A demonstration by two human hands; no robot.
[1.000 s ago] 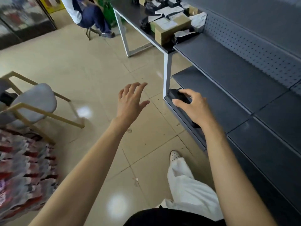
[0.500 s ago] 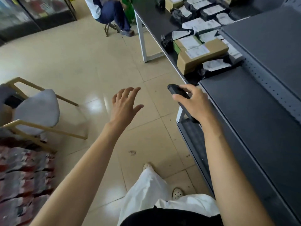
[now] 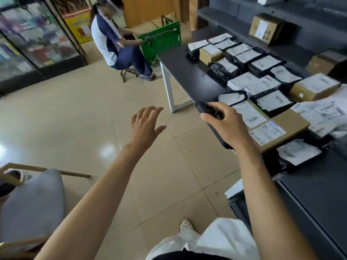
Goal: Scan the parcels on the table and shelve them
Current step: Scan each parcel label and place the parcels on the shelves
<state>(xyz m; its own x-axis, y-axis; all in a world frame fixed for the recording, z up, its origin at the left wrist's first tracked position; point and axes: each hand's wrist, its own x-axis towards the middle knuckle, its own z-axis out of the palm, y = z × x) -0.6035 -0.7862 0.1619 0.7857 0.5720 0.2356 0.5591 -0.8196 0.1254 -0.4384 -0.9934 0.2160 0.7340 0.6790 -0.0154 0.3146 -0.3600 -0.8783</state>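
Black plastic shows between the curled fingers of the right hand [image 3: 228, 126]: it grips a handheld scanner [image 3: 200, 109], nose aimed ahead, probably so its window can sweep the labels. Just right of that hand lies a flat cardboard box [image 3: 293, 123], label up. Beyond it, rows of black mailer bags [image 3: 219, 70] and small boxes cover the table [image 3: 180, 76], labels upward, which suits scanning. The left hand [image 3: 145, 126] hangs over the floor, fingers spread, holding nothing, likely free to lift a parcel. Dark shelves [image 3: 319, 188] run beside the right forearm.
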